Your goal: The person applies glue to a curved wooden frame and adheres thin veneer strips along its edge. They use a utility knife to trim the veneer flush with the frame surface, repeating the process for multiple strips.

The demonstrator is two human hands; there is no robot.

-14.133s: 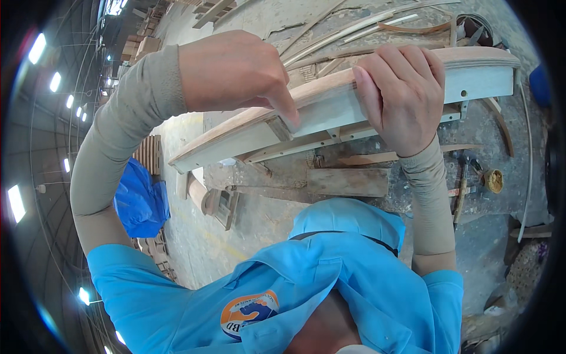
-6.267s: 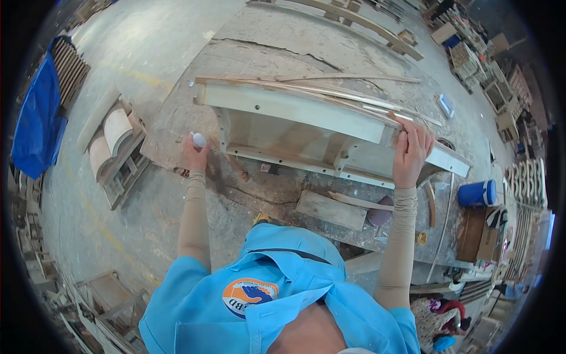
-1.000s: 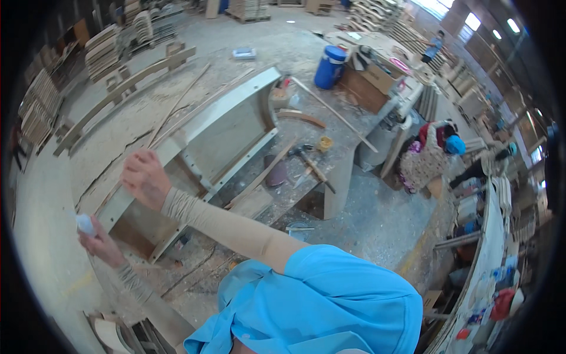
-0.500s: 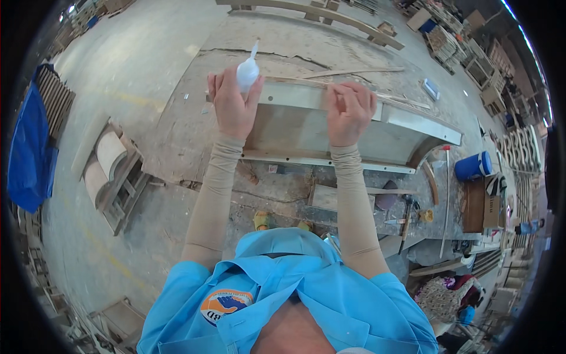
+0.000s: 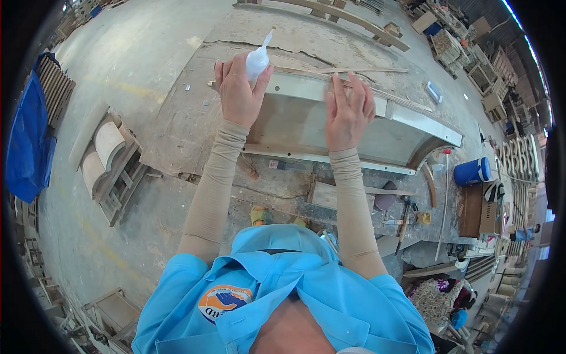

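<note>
A white squeeze bottle (image 5: 257, 62) with a long thin nozzle is gripped in my left hand (image 5: 240, 97), its tip pointing up and slightly right. Below both hands stretches a long wooden frame piece (image 5: 306, 85) with pale rails, a flat inner panel and a curved right end. My right hand (image 5: 348, 118) is over its far rail, fingers stretched out and apart, the forefinger a little blurred. No object shows in that hand. Thin wooden strips (image 5: 407, 102) run along the frame's far edge; whether my right fingertips touch them I cannot tell.
A worn worktable (image 5: 177, 130) supports the frame. Near its right side are a hammer (image 5: 404, 224), a curved wooden piece (image 5: 430, 184) and a blue drum-shaped container (image 5: 471, 171). Curved panels (image 5: 106, 150) are stacked at left. A long beam (image 5: 336, 19) crosses the far side.
My left hand has shifted slightly right and the bottle's nozzle tip is higher. My right hand's fingers, curled before, are now stretched out and apart.
</note>
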